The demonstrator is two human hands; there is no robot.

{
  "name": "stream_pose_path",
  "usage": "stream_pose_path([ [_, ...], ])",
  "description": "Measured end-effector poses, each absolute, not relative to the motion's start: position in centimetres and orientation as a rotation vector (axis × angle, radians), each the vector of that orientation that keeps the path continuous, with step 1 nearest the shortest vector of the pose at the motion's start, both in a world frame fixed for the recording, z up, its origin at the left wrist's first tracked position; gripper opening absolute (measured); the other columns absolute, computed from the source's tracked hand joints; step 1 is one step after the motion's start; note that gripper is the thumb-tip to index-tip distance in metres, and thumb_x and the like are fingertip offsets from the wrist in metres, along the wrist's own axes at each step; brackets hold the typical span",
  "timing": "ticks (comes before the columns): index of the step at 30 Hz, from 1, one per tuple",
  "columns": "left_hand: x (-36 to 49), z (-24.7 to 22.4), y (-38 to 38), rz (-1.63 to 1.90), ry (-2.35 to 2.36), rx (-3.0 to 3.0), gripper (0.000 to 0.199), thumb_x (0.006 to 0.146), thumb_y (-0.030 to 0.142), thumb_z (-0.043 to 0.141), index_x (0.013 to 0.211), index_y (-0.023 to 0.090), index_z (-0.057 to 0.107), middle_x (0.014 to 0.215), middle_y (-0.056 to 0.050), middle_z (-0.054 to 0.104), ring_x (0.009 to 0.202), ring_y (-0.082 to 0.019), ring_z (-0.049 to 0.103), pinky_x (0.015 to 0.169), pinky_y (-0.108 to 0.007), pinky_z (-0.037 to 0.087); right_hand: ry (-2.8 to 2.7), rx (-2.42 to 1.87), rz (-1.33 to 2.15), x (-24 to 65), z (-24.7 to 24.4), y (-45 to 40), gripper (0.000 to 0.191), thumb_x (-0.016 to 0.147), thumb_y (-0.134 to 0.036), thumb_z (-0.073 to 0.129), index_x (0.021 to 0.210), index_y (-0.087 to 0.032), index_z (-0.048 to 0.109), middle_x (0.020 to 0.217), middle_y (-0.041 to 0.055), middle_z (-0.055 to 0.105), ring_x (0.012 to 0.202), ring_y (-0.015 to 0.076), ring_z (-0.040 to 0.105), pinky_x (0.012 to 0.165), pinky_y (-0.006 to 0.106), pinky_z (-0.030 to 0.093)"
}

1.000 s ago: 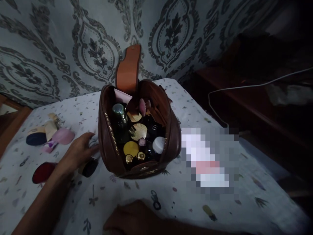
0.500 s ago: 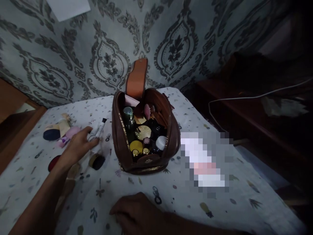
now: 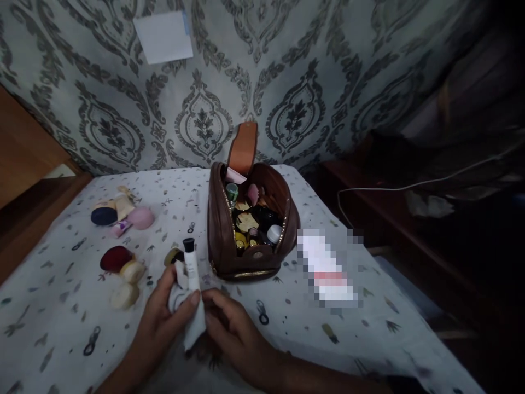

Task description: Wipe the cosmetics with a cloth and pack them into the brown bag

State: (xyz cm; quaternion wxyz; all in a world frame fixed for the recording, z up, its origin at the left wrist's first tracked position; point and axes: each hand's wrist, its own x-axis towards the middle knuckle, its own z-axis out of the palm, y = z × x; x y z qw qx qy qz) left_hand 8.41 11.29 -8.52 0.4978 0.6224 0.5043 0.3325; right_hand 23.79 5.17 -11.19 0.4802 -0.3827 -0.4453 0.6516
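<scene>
My left hand (image 3: 166,312) is closed around a white tube (image 3: 191,271) with a black cap, which points up and away from me, together with a pale cloth (image 3: 194,327). Against the right side of the cloth, my right hand (image 3: 233,325) pinches its edge. Beyond my hands stands a brown bag (image 3: 219,241), unzipped, its tan flap (image 3: 243,148) raised at the back. Inside are several jars and bottles, among them a white-lidded jar (image 3: 274,234) and a green-capped bottle (image 3: 232,191). A small dark and yellowish jar (image 3: 174,256) sits just behind my left hand.
At the left lie a dark blue-lidded jar (image 3: 104,213), a pink round item (image 3: 141,217) and a small tube (image 3: 120,229). Nearer are a dark red item (image 3: 116,259) and cream round items (image 3: 125,295). A blurred-out white item (image 3: 326,268) is right of the bag; a patterned wall stands behind.
My left hand has brought the tube from the left side to the front of the bag. My right hand has risen from the table to meet it at the cloth. The view has shifted.
</scene>
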Motion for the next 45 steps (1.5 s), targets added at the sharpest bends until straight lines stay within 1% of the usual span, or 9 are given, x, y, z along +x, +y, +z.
stream_pose_path([
  [5, 8.6, -9.2, 10.0, 0.777, 1.118, 1.490, 0.039, 0.083, 0.050, 0.064, 0.109, 0.022, 0.055, 0.083, -0.001, 0.064, 0.068, -0.017, 0.062, 0.053, -0.023, 0.051, -0.782, -0.868, 1.712, 22.0, -11.9, 5.2, 0.052, 0.079, -0.064, 0.066, 0.102, -0.018, 0.056, 0.083, -0.0003, 0.062, 0.052, 0.0063, 0.054, 0.050, 0.019, 0.049],
  [9, 8.1, -9.4, 9.8, 0.726, 1.081, 1.378, 0.051, 0.084, 0.055, 0.062, 0.121, 0.022, 0.049, 0.079, 0.001, 0.064, 0.053, -0.014, 0.058, 0.045, -0.023, 0.048, -0.819, -0.899, 1.645, 21.2, -12.8, 4.9, 0.051, 0.081, -0.064, 0.064, 0.096, -0.016, 0.055, 0.068, -0.0026, 0.059, 0.045, 0.0060, 0.052, 0.043, 0.016, 0.040],
  [16, 7.7, -8.8, 10.6, 0.892, 1.119, 1.367, 0.061, 0.078, 0.051, 0.068, 0.126, 0.016, 0.056, 0.104, -0.008, 0.069, 0.086, -0.022, 0.065, 0.070, -0.027, 0.052, -1.023, -0.940, 1.574, 21.1, -12.9, 3.8, 0.046, 0.085, -0.061, 0.061, 0.081, -0.016, 0.051, 0.065, -0.0041, 0.056, 0.046, 0.0046, 0.048, 0.046, 0.017, 0.038],
  [20, 7.1, -8.9, 11.0, 0.937, 1.063, 1.285, 0.062, 0.077, 0.047, 0.071, 0.131, 0.020, 0.053, 0.099, -0.004, 0.068, 0.081, -0.019, 0.063, 0.068, -0.026, 0.050, -1.139, -0.967, 1.620, 21.3, -13.2, 3.4, 0.048, 0.086, -0.063, 0.057, 0.076, -0.016, 0.049, 0.066, -0.0035, 0.056, 0.047, 0.0058, 0.050, 0.046, 0.018, 0.038],
  [27, 5.7, -9.4, 12.4, 1.146, 1.170, 1.361, 0.031, 0.077, 0.044, 0.070, 0.095, 0.020, 0.061, 0.083, 0.001, 0.061, 0.061, -0.011, 0.054, 0.051, -0.019, 0.044, -1.215, -1.021, 1.603, 21.3, -13.3, 3.6, 0.047, 0.087, -0.062, 0.056, 0.081, -0.015, 0.053, 0.067, -0.0016, 0.057, 0.049, 0.0067, 0.053, 0.047, 0.019, 0.039],
  [31, 4.9, -8.6, 15.7, 1.263, 1.139, 1.201, 0.033, 0.076, 0.043, 0.071, 0.095, 0.021, 0.056, 0.065, 0.006, 0.053, 0.046, -0.008, 0.048, 0.040, -0.017, 0.041, -1.150, -1.025, 1.591, 21.2, -13.3, 3.8, 0.051, 0.086, -0.065, 0.056, 0.102, -0.016, 0.056, 0.069, -0.0024, 0.059, 0.048, 0.0074, 0.053, 0.046, 0.020, 0.039],
  [35, 4.6, -8.3, 20.3, 1.282, 1.138, 1.242, 0.034, 0.077, 0.042, 0.068, 0.098, 0.022, 0.051, 0.068, 0.004, 0.056, 0.047, -0.011, 0.056, 0.037, -0.018, 0.041, -1.158, -1.039, 1.576, 21.2, -13.5, 3.9, 0.051, 0.086, -0.064, 0.056, 0.102, -0.015, 0.057, 0.070, -0.0012, 0.060, 0.050, 0.0080, 0.054, 0.048, 0.020, 0.040],
  [39, 4.4, -9.2, 23.5, 1.136, 1.319, 1.628, 0.025, 0.085, 0.041, 0.057, 0.098, 0.021, 0.050, 0.082, -0.001, 0.060, 0.051, -0.012, 0.059, 0.043, -0.023, 0.049, -1.195, -1.051, 1.558, 21.2, -13.9, 3.8, 0.050, 0.087, -0.063, 0.057, 0.099, -0.015, 0.059, 0.070, -0.0003, 0.060, 0.050, 0.0079, 0.054, 0.047, 0.020, 0.039],
  [45, 2.5, -8.7, 24.9, 1.050, 1.498, 1.971, 0.017, 0.081, 0.034, 0.060, 0.089, 0.019, 0.058, 0.075, 0.000, 0.058, 0.063, -0.017, 0.056, 0.063, -0.030, 0.050, -1.218, -1.037, 1.566, 21.2, -14.4, 3.9, 0.050, 0.087, -0.063, 0.056, 0.096, -0.014, 0.059, 0.069, -0.0004, 0.059, 0.050, 0.0075, 0.054, 0.047, 0.020, 0.039],
])
